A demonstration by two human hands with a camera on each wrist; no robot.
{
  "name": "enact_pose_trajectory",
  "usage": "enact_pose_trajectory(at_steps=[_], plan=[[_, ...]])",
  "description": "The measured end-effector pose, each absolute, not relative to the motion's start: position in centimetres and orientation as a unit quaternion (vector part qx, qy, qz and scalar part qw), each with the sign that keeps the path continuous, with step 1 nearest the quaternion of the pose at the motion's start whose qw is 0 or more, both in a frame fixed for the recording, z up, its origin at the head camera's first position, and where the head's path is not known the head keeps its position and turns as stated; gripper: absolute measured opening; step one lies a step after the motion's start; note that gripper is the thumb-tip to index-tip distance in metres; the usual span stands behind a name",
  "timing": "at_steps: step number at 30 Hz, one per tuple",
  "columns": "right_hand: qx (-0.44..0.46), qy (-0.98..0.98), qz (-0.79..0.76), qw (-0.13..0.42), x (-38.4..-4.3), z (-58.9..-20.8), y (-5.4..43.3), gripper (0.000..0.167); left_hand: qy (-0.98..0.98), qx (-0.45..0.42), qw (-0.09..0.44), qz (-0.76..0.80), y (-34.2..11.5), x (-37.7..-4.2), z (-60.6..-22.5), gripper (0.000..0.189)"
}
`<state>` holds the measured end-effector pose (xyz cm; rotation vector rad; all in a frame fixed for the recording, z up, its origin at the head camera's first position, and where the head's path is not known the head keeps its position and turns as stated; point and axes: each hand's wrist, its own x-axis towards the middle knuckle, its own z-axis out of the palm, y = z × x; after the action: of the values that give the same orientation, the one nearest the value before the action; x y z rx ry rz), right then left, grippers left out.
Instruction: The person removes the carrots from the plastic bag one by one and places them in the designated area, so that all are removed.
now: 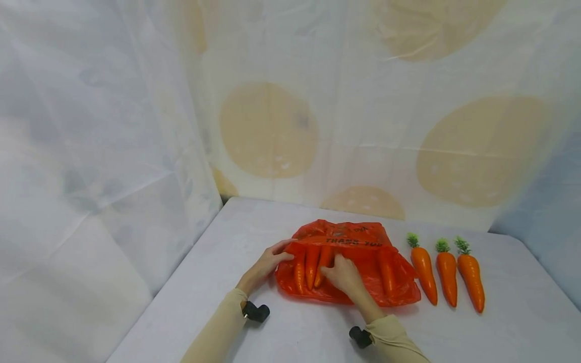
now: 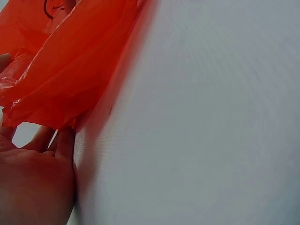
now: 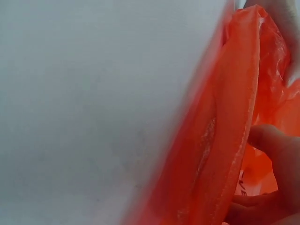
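A red plastic bag (image 1: 367, 295) with black THANK YOU lettering lies on the table, its opening towards me. Inside it, several orange carrots (image 1: 311, 267) lie side by side at the left, and another carrot (image 1: 387, 272) lies at the right. My left hand (image 1: 268, 262) grips the bag's left edge; in the left wrist view, fingers (image 2: 65, 143) of that hand reach under the red plastic. At the opening, my right hand (image 1: 346, 276) pinches the rightmost carrot of the left group, its fingers partly hidden. In the right wrist view, the bag's edge (image 3: 248, 98) runs beside the right thumb.
To the right of the bag, three carrots with green tops stand in a row: one nearest the bag (image 1: 425, 275), a middle one (image 1: 447, 277) and an outer one (image 1: 472, 282). A white cloth (image 1: 218, 222) covers the table. Patterned curtains (image 1: 345, 126) hang behind it.
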<state>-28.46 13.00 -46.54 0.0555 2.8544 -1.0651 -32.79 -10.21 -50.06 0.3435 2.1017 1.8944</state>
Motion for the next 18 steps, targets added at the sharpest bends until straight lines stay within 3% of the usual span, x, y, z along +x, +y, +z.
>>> enact_pose_trajectory(at_steps=[18], plan=[[0.014,0.934,-0.349,0.075,-28.9,-46.0,14.0,0.043,0.724,0.116,0.15,0.664,-10.1,-32.7,-50.0,0.049]])
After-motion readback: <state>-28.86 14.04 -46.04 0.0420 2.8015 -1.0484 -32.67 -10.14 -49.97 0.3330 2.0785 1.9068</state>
